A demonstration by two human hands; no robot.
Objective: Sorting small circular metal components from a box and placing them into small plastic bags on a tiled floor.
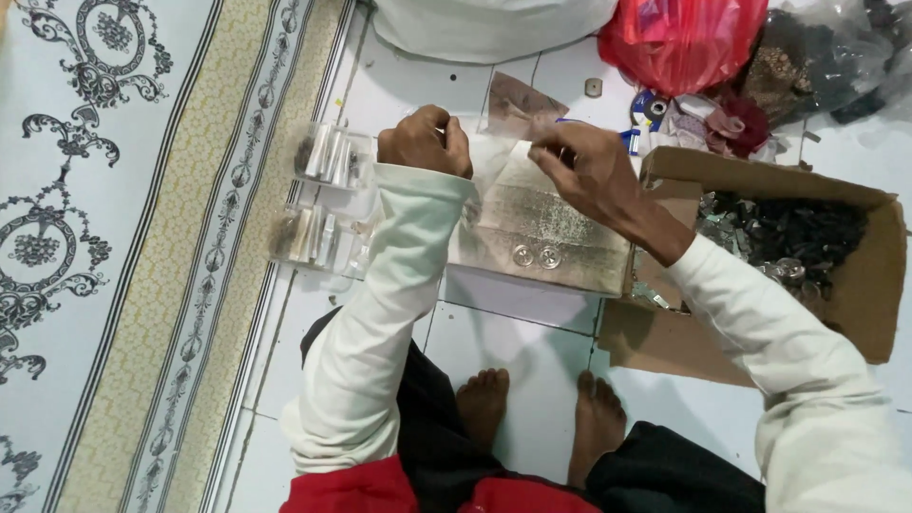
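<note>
Pinching clear plastic bag (494,157) between your left hand (425,142) and right hand (584,166), both clenched; bag spans left-right, above grey board (546,233).

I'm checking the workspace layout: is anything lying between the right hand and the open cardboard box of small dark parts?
Nothing visible: the right hand hovers beside the cardboard box, apart from its near flap.

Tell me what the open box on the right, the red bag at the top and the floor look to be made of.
Box: brown cardboard, matt, with raw bent flaps. Red bag: thin plastic, likely, since it is glossy and crumpled. Floor: white glazed tile, it seems, with grout lines and a soft sheen.
</note>
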